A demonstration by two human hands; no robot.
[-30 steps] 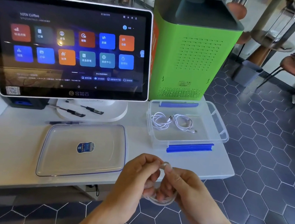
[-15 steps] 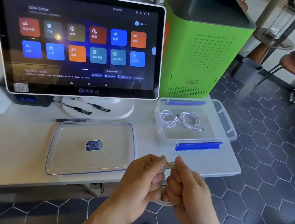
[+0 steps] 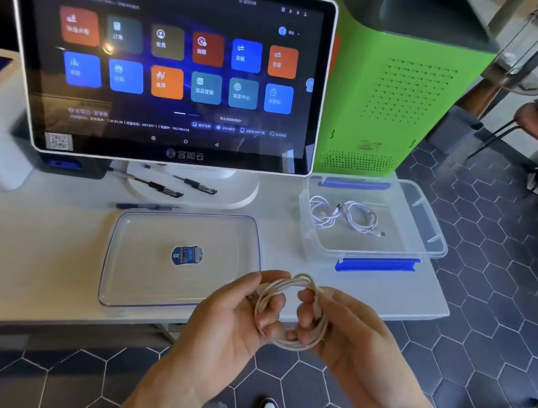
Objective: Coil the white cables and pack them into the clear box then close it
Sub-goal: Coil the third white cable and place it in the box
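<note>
Lid (image 3: 153,277): the clear lid with the blue sticker is lying flat at the front edge of the white table (image 3: 19,248), left of the hands, not yet needed.
Left hand (image 3: 233,323): it is grasping the left side of the white cable coil (image 3: 290,310), fingers curled through the loops and thumb on top.
Coil in hand: it is being held in the air just off the table's front edge, several loops gathered into a rough ring; I cannot tell where its loose end is.
Right hand (image 3: 342,335): it is gripping the right side of the same coil, fingertips hooked inside the ring.
Doing it well: I judge the loops want keeping equal and flat, with one hand pinching the bundle while the other is tucking in the tail, so nothing springs open on the way over.
Clear box (image 3: 429,233): it is sitting open at the table's right edge, blue clips down, well apart from the hands.
Packed cable (image 3: 345,214): already-coiled white cable is lying in the box's left half, leaving the right half as the likely spot.
</note>
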